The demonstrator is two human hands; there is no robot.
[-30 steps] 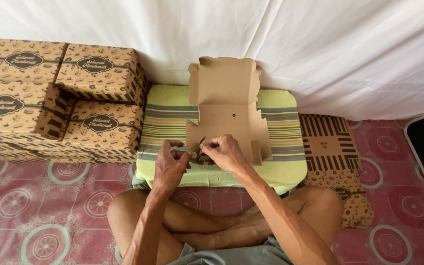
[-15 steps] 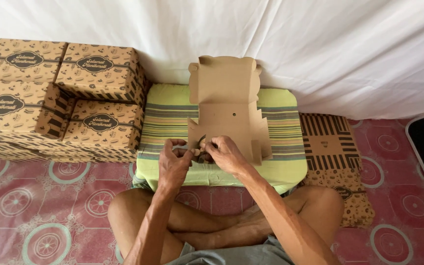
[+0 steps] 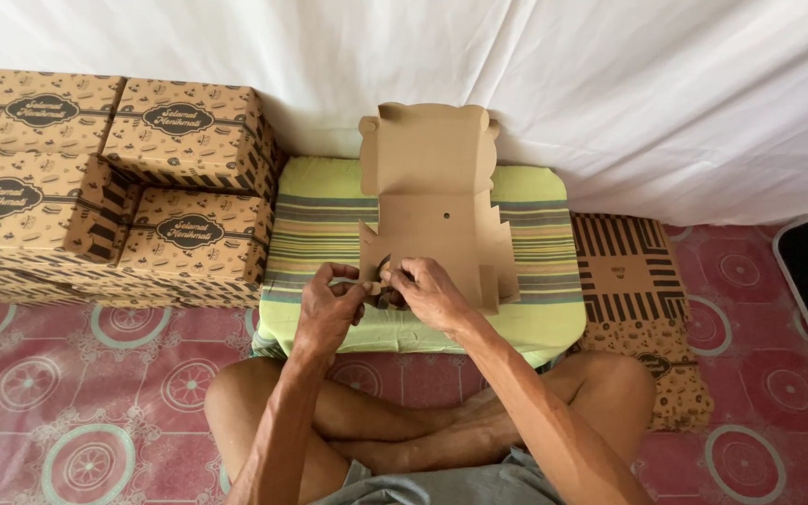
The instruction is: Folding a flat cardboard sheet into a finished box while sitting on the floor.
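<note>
- A plain brown cardboard box blank (image 3: 437, 220), partly folded, lies on a striped green cushion (image 3: 315, 220) in front of the seated person; its lid flap stands upright against the white sheet (image 3: 656, 93) behind, with rounded tabs at the top corners.
- The blank's inner face is unprinted, with a small dark hole near the middle of the base panel, and a side wall on the right is raised with notched tabs.
- The left hand (image 3: 329, 309) is curled, thumb and fingers pinched on the near left corner flap of the blank.
- The right hand (image 3: 427, 290) is also curled, its fingertips gripping the same near edge just beside the left hand; the two hands nearly touch.
- What exactly lies between the fingers at that corner is too small and shaded to tell beyond folded card.
- The cushion rests on a red floor mat (image 3: 67, 374) patterned with pale circles, and the person sits cross-legged on it, bare knees on either side.
- The white sheet hangs as a backdrop across the whole far side.
- To the left, a stack of finished printed boxes (image 3: 114, 187), closed, brown with dark stripes and oval labels, stands touching the cushion's edge; their contents cannot be seen.
- To the right, flat printed blanks (image 3: 633, 281) lie piled on the mat just beside the cushion.
</note>
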